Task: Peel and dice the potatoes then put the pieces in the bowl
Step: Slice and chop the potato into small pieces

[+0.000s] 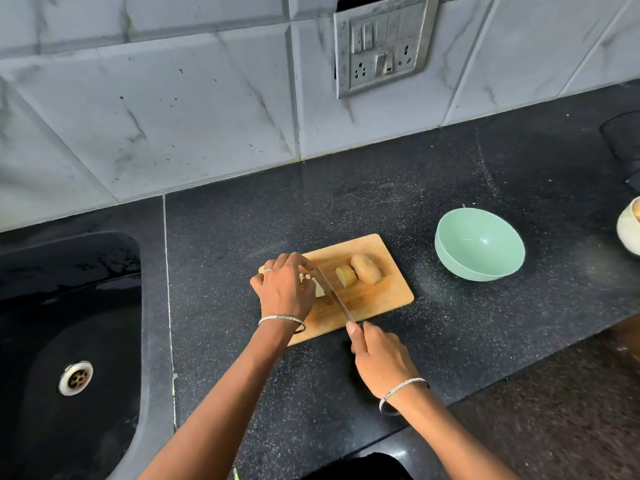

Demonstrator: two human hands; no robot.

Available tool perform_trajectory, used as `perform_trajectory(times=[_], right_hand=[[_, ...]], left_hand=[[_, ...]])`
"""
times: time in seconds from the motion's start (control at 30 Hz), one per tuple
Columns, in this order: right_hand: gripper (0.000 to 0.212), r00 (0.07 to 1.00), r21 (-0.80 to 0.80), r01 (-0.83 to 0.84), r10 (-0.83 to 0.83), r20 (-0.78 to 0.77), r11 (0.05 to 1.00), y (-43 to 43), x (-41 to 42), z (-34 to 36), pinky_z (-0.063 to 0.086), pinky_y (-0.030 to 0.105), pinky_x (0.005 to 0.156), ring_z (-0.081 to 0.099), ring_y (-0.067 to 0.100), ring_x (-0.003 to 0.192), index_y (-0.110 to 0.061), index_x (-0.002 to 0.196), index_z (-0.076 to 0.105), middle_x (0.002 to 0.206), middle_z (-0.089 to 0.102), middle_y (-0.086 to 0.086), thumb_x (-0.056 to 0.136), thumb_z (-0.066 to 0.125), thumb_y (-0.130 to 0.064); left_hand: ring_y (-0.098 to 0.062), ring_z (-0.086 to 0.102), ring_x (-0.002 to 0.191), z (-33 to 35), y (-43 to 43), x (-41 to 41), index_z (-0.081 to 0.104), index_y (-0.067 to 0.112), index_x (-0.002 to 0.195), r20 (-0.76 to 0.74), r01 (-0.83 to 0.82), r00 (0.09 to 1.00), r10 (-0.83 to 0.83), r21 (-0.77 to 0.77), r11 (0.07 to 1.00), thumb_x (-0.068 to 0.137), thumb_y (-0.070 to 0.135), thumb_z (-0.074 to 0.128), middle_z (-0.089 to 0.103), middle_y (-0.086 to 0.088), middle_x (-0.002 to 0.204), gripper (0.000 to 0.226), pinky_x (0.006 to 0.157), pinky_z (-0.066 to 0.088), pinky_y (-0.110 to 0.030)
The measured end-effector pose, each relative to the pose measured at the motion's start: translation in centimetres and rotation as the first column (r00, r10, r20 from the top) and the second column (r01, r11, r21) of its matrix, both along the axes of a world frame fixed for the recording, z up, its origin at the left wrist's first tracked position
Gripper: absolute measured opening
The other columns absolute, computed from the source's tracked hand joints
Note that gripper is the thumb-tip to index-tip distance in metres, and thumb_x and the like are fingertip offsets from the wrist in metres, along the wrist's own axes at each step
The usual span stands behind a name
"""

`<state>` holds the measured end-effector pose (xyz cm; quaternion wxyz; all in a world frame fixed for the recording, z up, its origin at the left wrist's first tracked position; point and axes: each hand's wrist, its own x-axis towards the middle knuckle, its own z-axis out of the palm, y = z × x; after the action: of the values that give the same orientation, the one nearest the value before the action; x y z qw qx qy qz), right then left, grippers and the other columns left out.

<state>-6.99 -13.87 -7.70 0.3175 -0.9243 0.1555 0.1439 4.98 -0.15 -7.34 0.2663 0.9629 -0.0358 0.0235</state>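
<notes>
A wooden cutting board [381,296] lies on the black counter. On its left end my left hand [284,285] holds down pale cut potato pieces [318,289], its curled fingers covering most of them. My right hand [377,355] grips the handle of a knife [334,294], whose blade lies across the board right beside the held pieces. Two more potato chunks sit on the board's right half: a cut piece [345,276] and a larger rounded one [366,269]. A mint-green bowl [479,244] stands empty to the right of the board.
A black sink [69,323] with a metal drain lies at the left. A white cup-like vessel [630,226] sits at the right edge. The tiled wall with a switch panel [382,43] rises behind. The counter's front edge runs diagonally at the lower right.
</notes>
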Motion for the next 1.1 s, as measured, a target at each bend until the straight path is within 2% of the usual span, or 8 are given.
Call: perform_trajectory(times=[0.13, 0.3, 0.4, 0.53, 0.73, 0.87, 1.1], right_hand=[[0.048, 0.998, -0.027, 0.042, -0.041, 0.037, 0.999, -0.7, 0.0, 0.0, 0.046, 0.043, 0.077, 0.061, 0.034, 0.091, -0.021, 0.090, 0.052, 0.092, 0.065, 0.007, 0.099, 0.019, -0.055], [0.046, 0.990, -0.022, 0.089, -0.086, 0.109, 0.996, -2.2, -0.1, 0.2, 0.046, 0.043, 0.081, 0.061, 0.032, 0.094, -0.021, 0.091, 0.053, 0.095, 0.068, 0.003, 0.100, 0.021, -0.052], [0.046, 0.989, -0.012, 0.107, -0.106, 0.104, 0.994, -3.0, 0.0, 0.1, 0.046, 0.042, 0.080, 0.061, 0.032, 0.093, -0.021, 0.090, 0.054, 0.095, 0.068, 0.002, 0.100, 0.022, -0.052], [0.047, 0.994, -0.009, 0.098, -0.097, 0.058, 0.995, -3.3, -0.1, 0.0, 0.046, 0.042, 0.082, 0.061, 0.033, 0.094, -0.020, 0.092, 0.056, 0.096, 0.068, 0.005, 0.101, 0.023, -0.052], [0.045, 0.994, -0.002, 0.111, -0.111, 0.022, 0.994, -3.2, -0.1, 0.1, 0.046, 0.041, 0.078, 0.060, 0.035, 0.092, -0.020, 0.088, 0.053, 0.092, 0.065, 0.009, 0.101, 0.024, -0.052], [0.045, 0.993, 0.007, 0.118, -0.118, 0.002, 0.993, -3.3, 0.0, 0.1, 0.046, 0.041, 0.075, 0.060, 0.035, 0.087, -0.020, 0.086, 0.050, 0.088, 0.063, 0.010, 0.100, 0.023, -0.054], [0.044, 0.996, -0.019, 0.091, -0.091, -0.002, 0.996, -3.7, 0.2, -0.2, 0.040, 0.039, 0.070, 0.059, 0.035, 0.088, -0.022, 0.082, 0.047, 0.088, 0.062, 0.009, 0.100, 0.022, -0.054]], left_hand=[[-0.021, 0.052, 0.107, 0.2, -1.0, 0.1, 0.061, 0.031, 0.098, 0.057, 0.020, 0.998, -0.018, -0.025, 0.999, 0.082, 0.031, 0.061, 0.063, 0.008, 0.107, 0.016, 0.081, 0.023, -0.037], [-0.016, 0.048, 0.115, -0.2, -2.6, 0.3, 0.059, 0.038, 0.110, -0.040, 0.129, 0.991, -0.128, 0.021, 0.991, 0.078, 0.050, 0.068, 0.067, 0.017, 0.108, 0.035, 0.089, 0.028, -0.041], [-0.015, 0.049, 0.115, -0.4, -3.6, 0.4, 0.061, 0.039, 0.108, -0.052, 0.141, 0.989, -0.139, 0.043, 0.989, 0.077, 0.055, 0.068, 0.067, 0.017, 0.104, 0.035, 0.089, 0.027, -0.041], [-0.014, 0.051, 0.109, -0.6, -4.0, 0.5, 0.063, 0.039, 0.101, -0.019, 0.121, 0.993, -0.120, 0.052, 0.991, 0.078, 0.056, 0.067, 0.067, 0.016, 0.094, 0.029, 0.089, 0.027, -0.041], [-0.012, 0.053, 0.104, -0.7, -3.3, 0.9, 0.065, 0.037, 0.093, -0.037, 0.126, 0.991, -0.127, -0.022, 0.992, 0.074, 0.052, 0.074, 0.060, 0.019, 0.080, 0.026, 0.091, 0.027, -0.040], [-0.010, 0.052, 0.101, -1.0, -2.9, 1.0, 0.063, 0.037, 0.088, -0.045, 0.113, 0.992, -0.117, -0.079, 0.990, 0.070, 0.054, 0.076, 0.066, 0.018, 0.079, 0.029, 0.087, 0.026, -0.037], [-0.008, 0.052, 0.096, -0.5, -2.1, 0.6, 0.060, 0.035, 0.089, -0.051, 0.110, 0.992, -0.115, -0.093, 0.990, 0.068, 0.051, 0.079, 0.063, 0.020, 0.074, 0.033, 0.082, 0.022, -0.033]])
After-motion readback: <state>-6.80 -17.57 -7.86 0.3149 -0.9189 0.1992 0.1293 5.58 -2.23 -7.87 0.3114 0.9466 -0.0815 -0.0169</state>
